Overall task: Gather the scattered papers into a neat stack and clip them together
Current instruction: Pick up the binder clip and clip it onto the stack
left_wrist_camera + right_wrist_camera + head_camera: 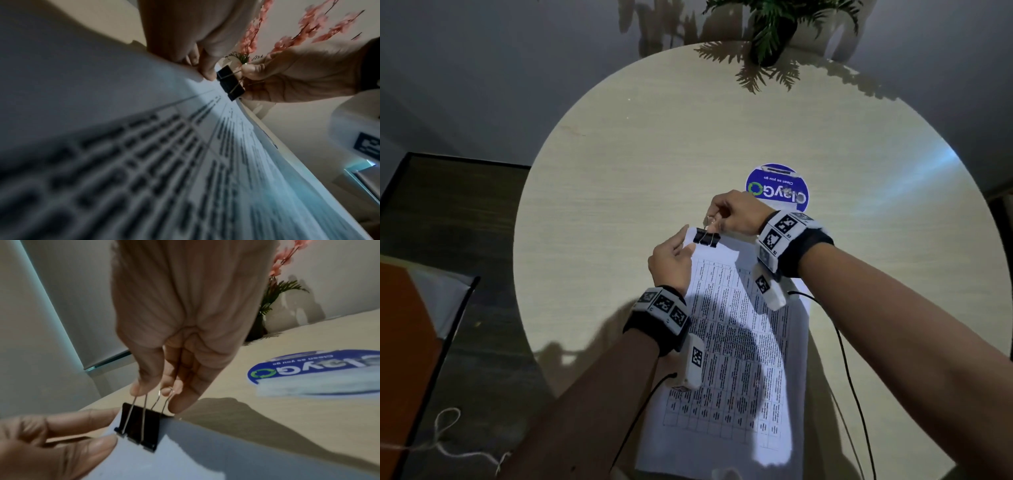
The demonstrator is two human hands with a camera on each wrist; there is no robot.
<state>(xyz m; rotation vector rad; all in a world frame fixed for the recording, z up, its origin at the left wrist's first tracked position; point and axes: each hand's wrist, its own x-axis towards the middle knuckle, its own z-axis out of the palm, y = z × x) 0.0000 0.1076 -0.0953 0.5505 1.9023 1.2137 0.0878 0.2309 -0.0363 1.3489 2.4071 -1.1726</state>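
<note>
the round table (619,164) carried the papers (739,342), already gathered into one stack near its front edge, far end lifted. the black binder clip (706,237) sat over that far edge, so the clipping looked nearly done; letting go of the wire handles and checking the bite seemed all that was left. the left hand (671,257) pinched the stack's corner just beside the clip, thumb on top. the right hand (736,212), reaching from above, squeezed the handles together between its fingertips (135,389).
</note>
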